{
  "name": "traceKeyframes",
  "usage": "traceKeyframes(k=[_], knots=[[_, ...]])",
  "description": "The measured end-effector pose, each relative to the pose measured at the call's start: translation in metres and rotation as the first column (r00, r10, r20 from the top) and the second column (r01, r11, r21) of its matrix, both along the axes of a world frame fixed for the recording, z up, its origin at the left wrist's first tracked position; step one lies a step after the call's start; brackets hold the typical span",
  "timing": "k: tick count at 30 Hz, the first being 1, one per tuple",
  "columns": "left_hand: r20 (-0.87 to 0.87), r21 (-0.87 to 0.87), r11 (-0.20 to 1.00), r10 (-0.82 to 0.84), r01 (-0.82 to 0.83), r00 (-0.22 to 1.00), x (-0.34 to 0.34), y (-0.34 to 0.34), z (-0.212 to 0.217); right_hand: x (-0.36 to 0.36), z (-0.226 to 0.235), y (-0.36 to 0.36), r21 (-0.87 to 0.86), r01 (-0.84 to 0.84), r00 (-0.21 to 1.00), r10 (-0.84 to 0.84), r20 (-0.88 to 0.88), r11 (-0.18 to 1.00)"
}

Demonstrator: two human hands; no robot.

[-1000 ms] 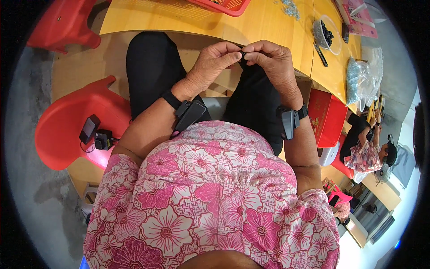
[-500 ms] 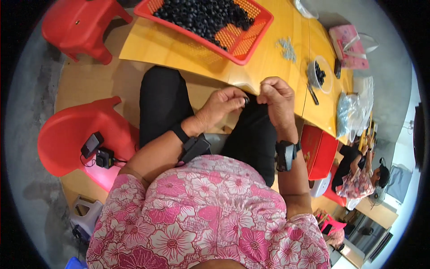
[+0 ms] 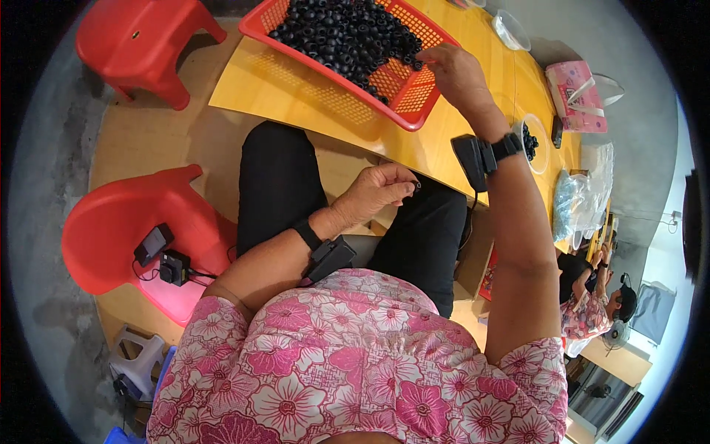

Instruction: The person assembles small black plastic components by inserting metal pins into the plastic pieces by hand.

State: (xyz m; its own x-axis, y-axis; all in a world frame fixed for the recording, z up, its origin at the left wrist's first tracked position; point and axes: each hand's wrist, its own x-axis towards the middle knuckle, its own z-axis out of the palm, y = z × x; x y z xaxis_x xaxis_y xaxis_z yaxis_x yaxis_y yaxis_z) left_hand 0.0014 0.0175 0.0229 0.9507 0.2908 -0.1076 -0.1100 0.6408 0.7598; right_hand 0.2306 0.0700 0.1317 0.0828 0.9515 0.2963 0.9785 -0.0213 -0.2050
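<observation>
My left hand [image 3: 377, 191] rests over my lap below the table edge, fingers pinched on a small black piece [image 3: 416, 186]. My right hand [image 3: 452, 70] reaches out over the near corner of a red mesh basket [image 3: 403, 100], its fingers among the many small black ring-like parts [image 3: 347, 33] heaped inside. Whether the right fingers hold one I cannot tell. Both wrists carry black strapped devices.
The basket stands on a yellow wooden table [image 3: 296, 96]. A clear bowl of black parts [image 3: 534, 143], a pink box [image 3: 573, 92] and plastic bags [image 3: 584, 200] lie to the right. Red plastic chairs [image 3: 126, 237] stand at left. Another person [image 3: 592, 303] sits at right.
My hands were together over my lap. The right hand has moved up and away to the basket; the left has stayed at my lap. The view has tilted up toward the table.
</observation>
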Motion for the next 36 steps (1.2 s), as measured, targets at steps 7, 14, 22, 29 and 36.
traceKeyframes(k=[7, 14, 22, 29, 36], knots=[[0.015, -0.056, 0.998, -0.012, 0.013, 1.0, -0.001, -0.002, 0.0, -0.008, -0.009, 0.032, -0.167, 0.052, 0.99, -0.028, 0.142, 0.985], [0.033, -0.054, 0.999, 0.001, 0.001, 0.999, 0.001, -0.001, 0.001, -0.007, -0.02, 0.041, -0.245, 0.103, 0.986, -0.067, 0.151, 0.964], [0.018, -0.034, 0.999, -0.009, 0.01, 1.0, 0.0, -0.001, 0.001, 0.005, -0.003, 0.031, -0.242, 0.051, 0.995, -0.03, 0.09, 0.969], [0.015, -0.046, 0.999, -0.019, 0.02, 1.0, 0.001, -0.001, -0.001, 0.0, -0.009, 0.029, -0.195, 0.003, 0.998, 0.009, 0.059, 0.981], [-0.001, -0.03, 0.999, -0.021, 0.021, 1.0, 0.001, -0.001, 0.001, -0.008, -0.015, 0.036, -0.323, 0.052, 0.992, -0.014, 0.122, 0.945]])
